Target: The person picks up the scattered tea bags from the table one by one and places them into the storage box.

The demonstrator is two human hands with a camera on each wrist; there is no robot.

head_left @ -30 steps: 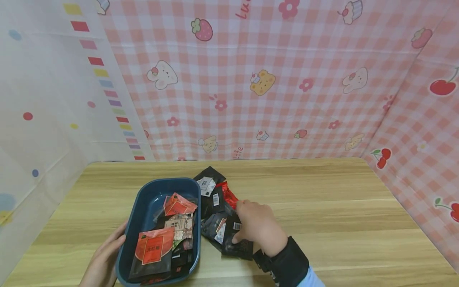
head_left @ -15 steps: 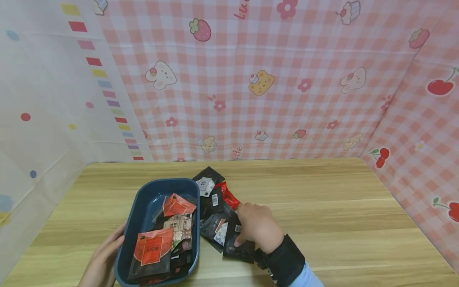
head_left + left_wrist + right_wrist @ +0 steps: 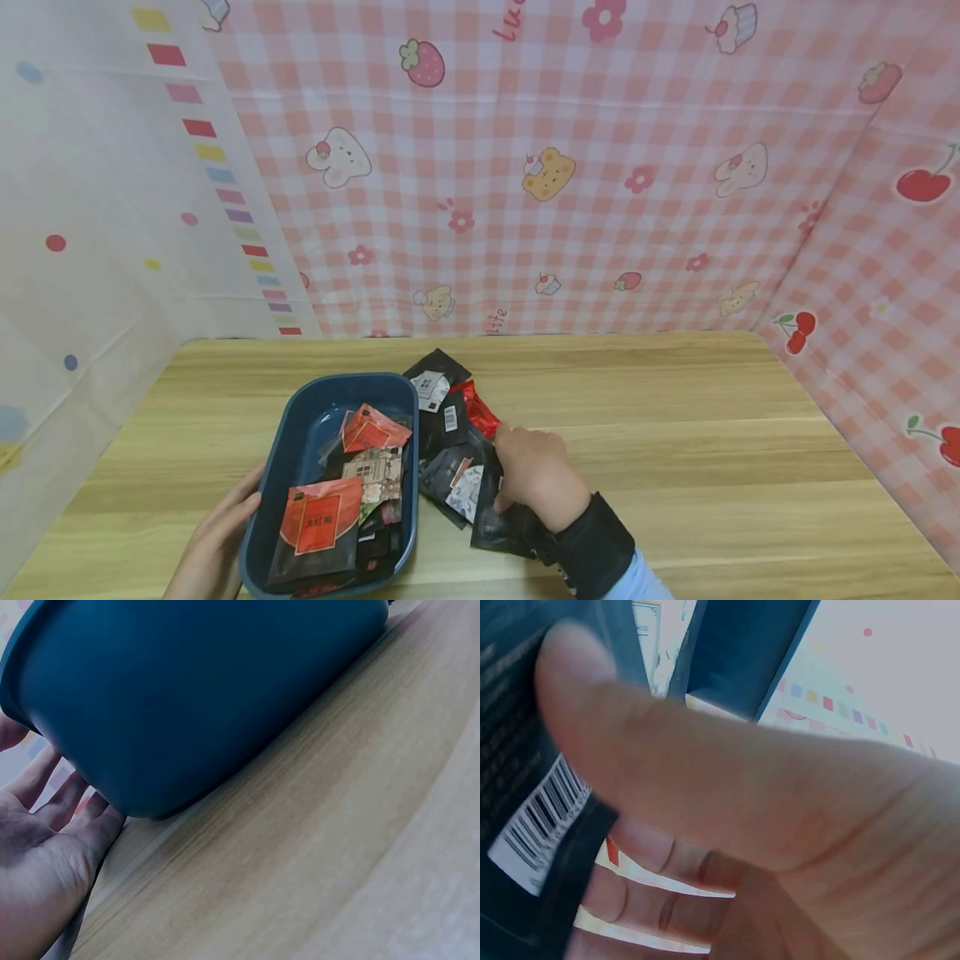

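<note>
In the head view my left hand [image 3: 219, 537] rests along the left side of a blue plastic bin [image 3: 279, 433]. Its fingers lie fairly straight near the bin's outer wall [image 3: 187, 697] in the left wrist view. My right hand [image 3: 542, 477] pinches a black sachet [image 3: 495, 525] at the near right of a small heap. The right wrist view has the thumb [image 3: 577, 667] on that sachet's face, beside a white barcode label [image 3: 540, 825], with the fingers behind it. The fingertips are hidden in the head view.
Inside the bin lie several sachets, including a red-and-black one [image 3: 318, 525] and a beige printed one [image 3: 375, 475]. The heap to its right holds black sachets [image 3: 442, 421] and a shiny red packet [image 3: 478, 408]. A checked cloth wall [image 3: 487, 250] stands behind the wooden table [image 3: 675, 433].
The black sachet has shifted slightly right and toward the person under my right hand, and its barcode has gone from sight in the head view. My left hand and the bin stay put.
</note>
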